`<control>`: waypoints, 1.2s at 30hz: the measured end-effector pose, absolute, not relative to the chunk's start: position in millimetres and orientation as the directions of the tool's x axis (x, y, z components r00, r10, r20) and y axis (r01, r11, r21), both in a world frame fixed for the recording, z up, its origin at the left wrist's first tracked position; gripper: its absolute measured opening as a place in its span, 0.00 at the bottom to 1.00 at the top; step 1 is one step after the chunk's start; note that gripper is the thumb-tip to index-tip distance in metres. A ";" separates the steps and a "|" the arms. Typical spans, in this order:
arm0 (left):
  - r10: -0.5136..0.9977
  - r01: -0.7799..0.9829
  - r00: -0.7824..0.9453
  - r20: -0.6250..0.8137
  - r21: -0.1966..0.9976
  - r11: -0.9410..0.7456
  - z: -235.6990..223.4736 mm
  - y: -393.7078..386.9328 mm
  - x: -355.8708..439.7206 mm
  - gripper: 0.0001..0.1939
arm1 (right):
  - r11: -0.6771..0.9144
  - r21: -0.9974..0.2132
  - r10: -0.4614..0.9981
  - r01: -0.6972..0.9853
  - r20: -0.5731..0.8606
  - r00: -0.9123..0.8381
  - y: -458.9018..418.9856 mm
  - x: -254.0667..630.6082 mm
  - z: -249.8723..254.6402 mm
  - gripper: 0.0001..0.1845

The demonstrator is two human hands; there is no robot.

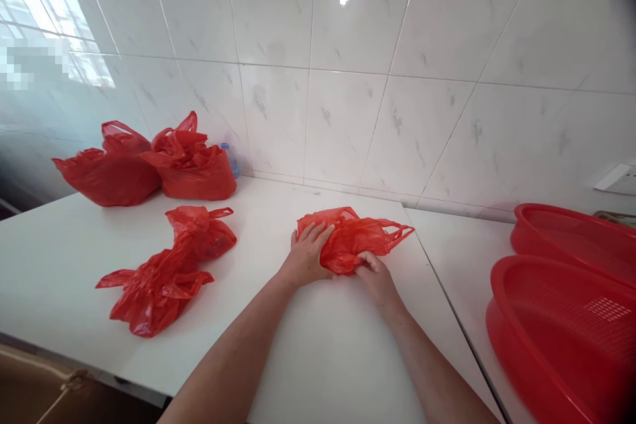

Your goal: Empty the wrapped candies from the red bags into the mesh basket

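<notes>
In front of me on the white table (318, 358) lies a crumpled red plastic bag (358, 236), its looped handles pointing right. My left hand (309, 257) rests on the bag's left part with fingers spread and thumb apart. At the bag's near edge, my right hand (376, 277) pinches the thin plastic between thumb and fingers. What the bag contains, if anything, is hidden. To the left of my hands are two more crumpled red bags, one (201, 235) farther back and one (154, 295) nearer, touching each other.
Two full red bags (116, 175) (199, 172) stand at the back left, beside a clear plastic bottle (230, 160). On the right, two red perforated baskets (517, 311) (521, 228) sit past a table seam. A tiled wall (348, 126) rises behind; a cardboard box (44, 384) is lower left.
</notes>
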State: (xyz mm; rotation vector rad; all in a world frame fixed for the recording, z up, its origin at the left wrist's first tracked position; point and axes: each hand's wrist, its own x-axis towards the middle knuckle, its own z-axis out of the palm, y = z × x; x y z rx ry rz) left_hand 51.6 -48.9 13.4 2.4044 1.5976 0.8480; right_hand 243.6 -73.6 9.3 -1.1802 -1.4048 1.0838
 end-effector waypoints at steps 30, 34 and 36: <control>0.950 0.072 0.231 0.212 0.970 -0.234 9.0 -56.9 68.0 0.37 | 0.265 -0.958 0.955 0.107 0.245 -0.165 -90.2 241.6 20.7 0.17; 0.967 -0.110 0.180 0.181 0.980 -0.163 17.0 -53.9 61.9 0.27 | 0.483 -0.788 0.875 0.381 0.425 -0.231 -94.8 223.4 21.2 0.13; 0.983 -0.193 0.079 0.167 0.970 -0.149 18.5 -50.6 56.1 0.21 | 0.502 -0.720 0.851 0.478 0.511 -0.124 -86.8 229.6 19.3 0.07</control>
